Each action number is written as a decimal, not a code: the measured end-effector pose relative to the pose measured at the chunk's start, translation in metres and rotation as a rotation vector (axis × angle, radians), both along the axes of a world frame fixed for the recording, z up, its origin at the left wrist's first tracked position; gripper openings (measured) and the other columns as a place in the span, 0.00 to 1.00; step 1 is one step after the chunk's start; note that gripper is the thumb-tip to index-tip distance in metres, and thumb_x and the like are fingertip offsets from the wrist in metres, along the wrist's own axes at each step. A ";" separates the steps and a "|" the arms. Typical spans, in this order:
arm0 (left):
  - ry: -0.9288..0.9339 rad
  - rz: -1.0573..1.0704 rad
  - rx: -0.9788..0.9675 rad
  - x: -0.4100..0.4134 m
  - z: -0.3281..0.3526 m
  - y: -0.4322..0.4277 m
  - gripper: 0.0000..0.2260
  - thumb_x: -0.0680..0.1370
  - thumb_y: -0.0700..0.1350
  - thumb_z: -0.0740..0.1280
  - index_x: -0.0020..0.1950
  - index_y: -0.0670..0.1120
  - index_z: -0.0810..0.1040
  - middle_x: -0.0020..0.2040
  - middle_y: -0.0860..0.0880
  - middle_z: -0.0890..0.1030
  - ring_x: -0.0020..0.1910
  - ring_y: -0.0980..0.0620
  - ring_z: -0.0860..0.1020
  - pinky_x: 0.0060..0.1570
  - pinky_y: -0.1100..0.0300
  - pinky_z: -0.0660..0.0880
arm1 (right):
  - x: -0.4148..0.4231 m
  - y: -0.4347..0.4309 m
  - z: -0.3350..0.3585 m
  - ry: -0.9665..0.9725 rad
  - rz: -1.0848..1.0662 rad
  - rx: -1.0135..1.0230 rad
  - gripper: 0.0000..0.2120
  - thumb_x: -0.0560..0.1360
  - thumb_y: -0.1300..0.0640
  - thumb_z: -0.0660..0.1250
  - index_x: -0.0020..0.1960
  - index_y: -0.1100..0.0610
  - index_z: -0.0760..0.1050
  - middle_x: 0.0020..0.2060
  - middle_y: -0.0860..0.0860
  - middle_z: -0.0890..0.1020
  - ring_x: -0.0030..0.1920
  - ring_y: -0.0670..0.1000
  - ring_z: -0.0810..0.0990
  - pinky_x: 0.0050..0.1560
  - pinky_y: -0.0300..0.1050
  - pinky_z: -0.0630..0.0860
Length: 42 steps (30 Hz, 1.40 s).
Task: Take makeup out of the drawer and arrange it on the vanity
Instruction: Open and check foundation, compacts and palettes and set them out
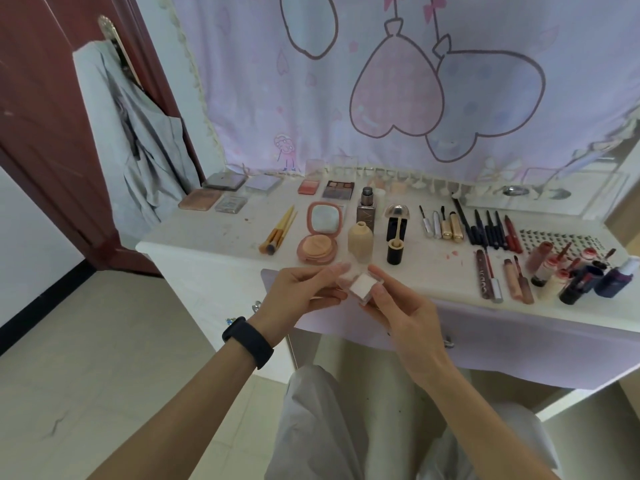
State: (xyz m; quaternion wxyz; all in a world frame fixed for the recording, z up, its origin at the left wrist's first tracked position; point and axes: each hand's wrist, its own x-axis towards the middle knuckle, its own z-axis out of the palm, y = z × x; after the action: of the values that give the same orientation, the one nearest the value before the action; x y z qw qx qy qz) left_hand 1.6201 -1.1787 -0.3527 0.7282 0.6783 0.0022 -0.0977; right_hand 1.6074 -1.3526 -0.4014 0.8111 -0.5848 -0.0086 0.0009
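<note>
The small square clear-plastic compact (360,285), white inside, faces upward, turned corner-first toward the white vanity top (207,233). The left hand (298,294) and right hand (401,317) pinch its edges between curled fingers.

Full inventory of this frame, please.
vanity: one, white, centre
flat palettes: at least six, mixed, back left
round compact: one, pink, open, centre
brushes: few, yellow, by round compact
beige bottle: one, beside compact
pencils: row, dark, centre-right
lip glosses: cluster, red-brown, front right
curtain: one, lilac, behind vanity
garment: one, grey, on door
clear case: one, white pan, in both hands
wristband: one, black, left wrist
left hand: pinches case
right hand: pinches case
</note>
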 end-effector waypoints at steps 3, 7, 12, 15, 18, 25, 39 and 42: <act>0.085 0.000 -0.069 0.003 -0.001 0.009 0.15 0.70 0.50 0.71 0.53 0.46 0.85 0.50 0.38 0.85 0.48 0.43 0.84 0.47 0.59 0.82 | 0.000 0.000 -0.001 0.035 0.005 0.028 0.14 0.79 0.62 0.66 0.63 0.53 0.79 0.55 0.51 0.86 0.59 0.49 0.84 0.55 0.40 0.81; 0.113 0.004 -0.088 0.005 -0.005 0.015 0.13 0.76 0.48 0.69 0.57 0.45 0.84 0.50 0.37 0.85 0.48 0.42 0.84 0.48 0.58 0.82 | 0.001 0.003 0.000 0.076 0.013 0.052 0.14 0.79 0.62 0.66 0.64 0.55 0.79 0.54 0.52 0.86 0.57 0.51 0.85 0.54 0.41 0.82; 0.058 0.106 -0.014 0.010 -0.010 0.020 0.12 0.81 0.48 0.65 0.58 0.42 0.82 0.47 0.40 0.86 0.43 0.46 0.84 0.46 0.59 0.82 | -0.002 0.010 -0.001 0.103 0.043 0.034 0.14 0.79 0.65 0.67 0.63 0.57 0.79 0.49 0.55 0.87 0.51 0.54 0.87 0.49 0.41 0.83; 0.033 0.155 0.041 0.013 -0.014 0.024 0.12 0.79 0.47 0.68 0.57 0.40 0.82 0.44 0.43 0.86 0.41 0.47 0.84 0.44 0.59 0.82 | -0.003 0.014 0.000 0.106 0.064 0.016 0.11 0.78 0.65 0.68 0.60 0.58 0.81 0.46 0.58 0.87 0.49 0.56 0.87 0.48 0.41 0.83; 0.005 0.123 0.126 0.014 -0.014 0.031 0.11 0.79 0.47 0.69 0.55 0.40 0.83 0.45 0.41 0.86 0.42 0.46 0.84 0.44 0.59 0.82 | 0.000 0.018 0.002 0.144 0.138 0.016 0.09 0.80 0.59 0.67 0.57 0.58 0.82 0.48 0.57 0.87 0.50 0.57 0.87 0.51 0.46 0.83; -0.031 -0.018 0.272 0.016 -0.006 0.046 0.10 0.79 0.48 0.68 0.56 0.46 0.84 0.43 0.43 0.85 0.43 0.44 0.84 0.47 0.54 0.82 | 0.008 0.027 0.002 0.203 0.202 -0.080 0.10 0.79 0.56 0.68 0.60 0.50 0.80 0.44 0.57 0.87 0.43 0.55 0.86 0.46 0.46 0.83; -0.179 0.021 0.810 -0.005 -0.025 0.038 0.29 0.67 0.63 0.77 0.64 0.55 0.75 0.52 0.61 0.78 0.47 0.64 0.77 0.47 0.69 0.74 | 0.007 0.042 -0.007 0.180 0.036 -0.038 0.07 0.77 0.62 0.70 0.54 0.56 0.83 0.40 0.55 0.87 0.42 0.53 0.87 0.42 0.42 0.84; -0.240 0.078 0.852 -0.006 -0.029 0.039 0.26 0.69 0.59 0.77 0.64 0.52 0.78 0.54 0.59 0.80 0.45 0.67 0.75 0.47 0.72 0.72 | 0.007 0.046 -0.013 0.121 0.025 -0.138 0.06 0.77 0.61 0.71 0.53 0.56 0.84 0.40 0.54 0.87 0.44 0.53 0.87 0.44 0.43 0.84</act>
State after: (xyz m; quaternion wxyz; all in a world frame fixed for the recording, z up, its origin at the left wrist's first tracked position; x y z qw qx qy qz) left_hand 1.6144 -1.1398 -0.3812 0.3820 0.9238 -0.0166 0.0187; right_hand 1.6143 -1.3066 -0.4146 0.7677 -0.6381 0.0332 0.0473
